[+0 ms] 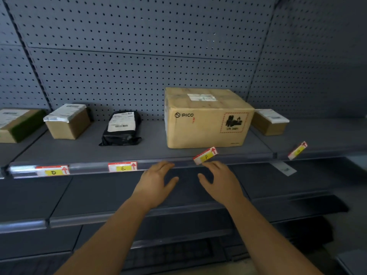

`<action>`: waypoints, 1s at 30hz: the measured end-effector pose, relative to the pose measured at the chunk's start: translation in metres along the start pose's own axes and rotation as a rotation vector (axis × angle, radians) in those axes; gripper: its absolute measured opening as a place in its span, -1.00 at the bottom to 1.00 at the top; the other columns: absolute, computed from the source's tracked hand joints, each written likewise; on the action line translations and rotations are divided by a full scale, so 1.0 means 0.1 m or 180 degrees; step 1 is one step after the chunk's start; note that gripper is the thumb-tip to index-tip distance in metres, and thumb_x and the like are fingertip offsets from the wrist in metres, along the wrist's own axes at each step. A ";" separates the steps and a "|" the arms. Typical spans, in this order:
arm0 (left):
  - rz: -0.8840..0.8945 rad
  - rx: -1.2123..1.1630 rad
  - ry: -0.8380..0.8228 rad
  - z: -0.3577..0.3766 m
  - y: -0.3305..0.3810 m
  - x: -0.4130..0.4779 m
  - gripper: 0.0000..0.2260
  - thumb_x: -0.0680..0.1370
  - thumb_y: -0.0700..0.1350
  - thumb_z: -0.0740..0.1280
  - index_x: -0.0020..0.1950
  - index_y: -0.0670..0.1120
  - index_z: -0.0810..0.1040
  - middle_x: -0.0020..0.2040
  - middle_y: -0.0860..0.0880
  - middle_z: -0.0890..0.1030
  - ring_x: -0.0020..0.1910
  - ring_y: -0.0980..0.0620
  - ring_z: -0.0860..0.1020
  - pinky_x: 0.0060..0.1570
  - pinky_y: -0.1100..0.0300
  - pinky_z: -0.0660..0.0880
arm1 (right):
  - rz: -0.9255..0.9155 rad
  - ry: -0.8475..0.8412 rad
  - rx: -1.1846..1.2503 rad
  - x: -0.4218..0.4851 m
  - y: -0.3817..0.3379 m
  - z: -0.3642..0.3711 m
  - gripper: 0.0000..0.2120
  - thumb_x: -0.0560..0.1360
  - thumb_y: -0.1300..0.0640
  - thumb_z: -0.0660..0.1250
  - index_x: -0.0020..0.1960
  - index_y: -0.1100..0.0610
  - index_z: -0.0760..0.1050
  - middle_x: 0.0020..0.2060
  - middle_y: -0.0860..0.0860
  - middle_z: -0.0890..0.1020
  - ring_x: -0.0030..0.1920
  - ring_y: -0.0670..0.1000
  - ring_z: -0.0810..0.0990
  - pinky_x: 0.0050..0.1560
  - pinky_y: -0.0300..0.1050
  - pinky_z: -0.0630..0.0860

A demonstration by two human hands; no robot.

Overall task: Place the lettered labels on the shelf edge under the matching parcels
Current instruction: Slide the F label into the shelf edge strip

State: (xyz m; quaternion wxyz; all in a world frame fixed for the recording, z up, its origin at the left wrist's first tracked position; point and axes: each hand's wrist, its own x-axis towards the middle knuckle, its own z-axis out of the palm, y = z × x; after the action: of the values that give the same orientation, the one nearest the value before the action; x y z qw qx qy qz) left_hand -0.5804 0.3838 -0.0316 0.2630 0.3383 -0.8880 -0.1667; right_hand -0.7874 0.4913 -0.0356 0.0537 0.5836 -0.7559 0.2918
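- Head view, at nine o'clock of the scene: a red-and-white paper label with a yellow patch lettered D [52, 172] sits flat in the clear plastic shelf-edge strip [89, 168], below a small brown cardboard box [68, 122].
- Next along, the matching label lettered E [122, 167] sits level in the strip, with a black plastic mailer bag [121, 128] at its twelve o'clock.
- The left hand [156, 179] hovers just under the strip, fingers relaxed and spread, grasping nothing.
- The label lettered F [205, 155] lies tilted, right end raised, at six o'clock of the large tan cardboard box marked PICO [206, 120]. It looks unseated.
- The right hand [220, 180] is likewise released and empty. Its fingertips are just below the label's lower left corner, but I cannot tell whether they touch it.
- To do this step well, I would pinch F at both ends, level it, tuck its lower edge into the strip and press it flat, with the arrow pointing up at the box.
- At three o'clock, another tilted label [297, 150] lies on the front of the shelf. Its letter is too blurred to read.
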 end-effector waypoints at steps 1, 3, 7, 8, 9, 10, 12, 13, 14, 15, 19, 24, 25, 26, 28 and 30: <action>0.0004 0.0037 0.0008 0.10 0.10 0.05 -0.56 0.54 0.11 0.26 0.38 0.00 0.38 0.37 0.03 0.40 0.33 0.04 0.34 0.35 0.05 0.27 | 0.0008 -0.0006 -0.0005 0.00 0.14 -0.06 -0.56 0.52 -0.14 0.27 0.32 0.04 0.47 0.21 -0.04 0.53 0.22 -0.01 0.47 0.14 -0.07 0.50; 0.0003 0.0123 0.0040 0.30 0.27 0.17 -0.56 0.53 0.11 0.26 0.37 0.00 0.39 0.35 0.03 0.42 0.32 0.04 0.35 0.34 0.03 0.28 | -0.0002 -0.0027 -0.0005 0.02 0.39 -0.16 -0.55 0.52 -0.13 0.28 0.34 0.04 0.46 0.23 -0.04 0.52 0.25 -0.03 0.45 0.18 -0.09 0.47; -0.0008 0.0302 0.0149 0.59 0.55 0.33 -0.58 0.53 0.11 0.25 0.36 0.02 0.39 0.30 0.05 0.44 0.28 0.03 0.38 0.29 -0.02 0.32 | -0.0266 -0.0048 0.0006 0.18 0.69 -0.31 -0.53 0.54 -0.10 0.27 0.39 0.05 0.41 0.25 -0.03 0.49 0.27 -0.03 0.42 0.19 -0.12 0.43; -0.0031 0.0337 0.0173 0.63 0.59 0.36 -0.58 0.52 0.11 0.26 0.35 0.01 0.40 0.30 0.05 0.45 0.27 0.03 0.38 0.29 -0.03 0.32 | -0.0370 -0.0025 0.0005 0.24 0.71 -0.33 -0.52 0.54 -0.09 0.27 0.40 0.06 0.40 0.26 -0.03 0.49 0.28 -0.03 0.41 0.20 -0.11 0.43; -0.0066 0.0362 0.0192 0.67 0.63 0.37 -0.58 0.52 0.09 0.27 0.35 0.00 0.41 0.31 0.04 0.45 0.28 0.02 0.38 0.29 -0.04 0.33 | -0.0491 -0.0009 0.0020 0.30 0.72 -0.33 -0.51 0.53 -0.08 0.26 0.41 0.07 0.39 0.28 -0.03 0.48 0.30 -0.03 0.40 0.23 -0.09 0.43; -0.0092 0.0383 0.0220 0.70 0.66 0.38 -0.57 0.51 0.08 0.28 0.35 -0.01 0.41 0.31 0.03 0.44 0.28 0.01 0.38 0.28 -0.04 0.33 | -0.0618 -0.0013 0.0035 0.36 0.72 -0.33 -0.51 0.53 -0.08 0.25 0.41 0.08 0.38 0.30 -0.03 0.46 0.32 -0.04 0.38 0.25 -0.07 0.43; -0.0115 0.0412 0.0250 0.72 0.69 0.41 -0.57 0.51 0.06 0.29 0.35 -0.02 0.41 0.34 0.02 0.43 0.30 0.00 0.37 0.28 -0.03 0.32 | -0.0874 -0.0070 -0.0029 0.45 0.69 -0.30 -0.50 0.53 -0.08 0.25 0.41 0.08 0.38 0.34 -0.03 0.44 0.36 -0.03 0.35 0.29 -0.02 0.40; -0.0118 0.0429 0.0245 0.73 0.69 0.44 -0.56 0.51 0.06 0.29 0.36 -0.02 0.40 0.34 0.02 0.42 0.31 0.00 0.37 0.28 -0.03 0.32 | -0.0977 -0.0104 -0.0090 0.48 0.69 -0.27 -0.50 0.52 -0.07 0.25 0.41 0.08 0.38 0.36 -0.02 0.43 0.37 -0.01 0.34 0.31 0.01 0.38; -0.0118 0.0451 0.0234 0.74 0.69 0.46 -0.56 0.51 0.05 0.30 0.37 -0.02 0.39 0.35 0.02 0.41 0.32 0.00 0.36 0.28 -0.03 0.30 | -0.1031 -0.0139 -0.0151 0.51 0.70 -0.25 -0.50 0.52 -0.07 0.26 0.41 0.08 0.38 0.37 -0.01 0.43 0.39 0.01 0.33 0.33 0.02 0.34; -0.0123 0.0473 0.0214 0.74 0.68 0.49 -0.55 0.51 0.04 0.30 0.37 -0.02 0.38 0.36 0.02 0.40 0.33 -0.01 0.34 0.29 -0.03 0.29 | -0.1038 -0.0165 -0.0202 0.53 0.72 -0.23 -0.50 0.52 -0.07 0.27 0.41 0.08 0.38 0.37 -0.01 0.43 0.39 0.02 0.33 0.35 0.02 0.30; -0.0135 0.0558 0.0158 0.76 0.67 0.58 -0.54 0.52 0.05 0.28 0.39 0.00 0.35 0.36 0.04 0.38 0.34 0.01 0.32 0.31 0.00 0.25 | -0.0875 -0.0070 -0.0248 0.52 0.83 -0.20 -0.53 0.49 -0.11 0.26 0.36 0.03 0.43 0.25 -0.07 0.52 0.27 -0.02 0.44 0.30 0.04 0.33; -0.0023 0.0611 0.0257 0.84 0.69 0.59 -0.58 0.52 0.01 0.29 0.36 -0.04 0.40 0.33 0.00 0.42 0.32 -0.02 0.36 0.30 -0.01 0.27 | -0.0843 -0.0123 -0.0403 0.39 0.95 -0.16 -0.55 0.50 -0.11 0.23 0.35 -0.01 0.42 0.28 -0.11 0.49 0.32 -0.05 0.38 0.41 0.11 0.14; -0.0003 0.0627 0.0277 0.85 0.69 0.59 -0.59 0.51 0.00 0.30 0.35 -0.05 0.41 0.32 0.00 0.43 0.31 -0.03 0.37 0.29 -0.01 0.28 | -0.0865 -0.0102 -0.0392 0.38 0.96 -0.16 -0.55 0.50 -0.10 0.23 0.35 0.00 0.42 0.28 -0.10 0.48 0.33 -0.05 0.37 0.42 0.12 0.13; -0.0002 0.0640 0.0288 0.86 0.69 0.59 -0.59 0.51 0.00 0.30 0.34 -0.05 0.41 0.32 -0.01 0.44 0.30 -0.03 0.38 0.29 -0.02 0.28 | -0.0875 -0.0073 -0.0358 0.37 0.96 -0.15 -0.55 0.50 -0.10 0.24 0.34 0.02 0.43 0.28 -0.09 0.48 0.32 -0.04 0.38 0.42 0.12 0.15; -0.0006 0.0664 0.0291 0.86 0.69 0.59 -0.59 0.51 0.00 0.29 0.35 -0.05 0.41 0.32 0.00 0.44 0.31 -0.03 0.37 0.29 -0.02 0.29 | -0.0896 -0.0016 -0.0280 0.38 0.96 -0.14 -0.57 0.49 -0.09 0.26 0.31 0.03 0.46 0.22 -0.09 0.50 0.26 -0.04 0.42 0.37 0.09 0.26; -0.0005 0.0693 0.0271 0.85 0.71 0.60 -0.58 0.52 0.02 0.27 0.36 -0.03 0.39 0.33 0.02 0.42 0.32 0.00 0.35 0.31 0.01 0.26 | -0.0906 -0.0022 -0.0226 0.37 0.95 -0.11 -0.58 0.49 -0.08 0.27 0.30 0.04 0.47 0.19 -0.09 0.50 0.23 -0.05 0.44 0.30 0.05 0.33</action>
State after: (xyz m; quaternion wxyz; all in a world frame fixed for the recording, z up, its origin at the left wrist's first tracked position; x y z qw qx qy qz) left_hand -0.7038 0.4032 -0.0451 0.2621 0.3723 -0.8886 -0.0549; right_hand -0.8890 0.4795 -0.0467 0.1125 0.6837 -0.6755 0.2523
